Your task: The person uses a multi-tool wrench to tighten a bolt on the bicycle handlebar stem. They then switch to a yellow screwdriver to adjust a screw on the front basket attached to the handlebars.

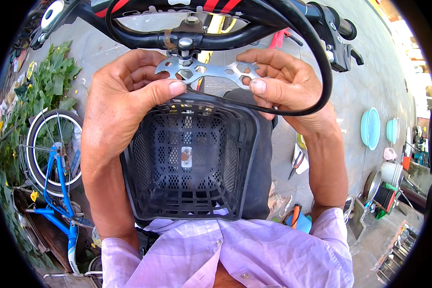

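A flat silver multi-hole bicycle spanner (211,71) lies level between my two hands, just below the handlebar (221,41). My left hand (129,84) pinches its left end between thumb and fingers. My right hand (285,81) grips the right end the same way. Right behind the spanner's left part stands a bolt (185,44) on the bike's stem; whether the spanner sits on its nut I cannot tell. A black cable (329,62) loops past my right hand. Below the spanner hangs a black plastic basket (187,192), with a small metal plate (186,157) inside.
A blue bicycle frame (62,192) and a wheel (33,144) lie at the left beside green plants (38,91). Pliers (296,163) rest on the ground at the right. Farther right are light-blue basins (370,128) and a white bucket (390,174). The brake lever (355,55) juts out upper right.
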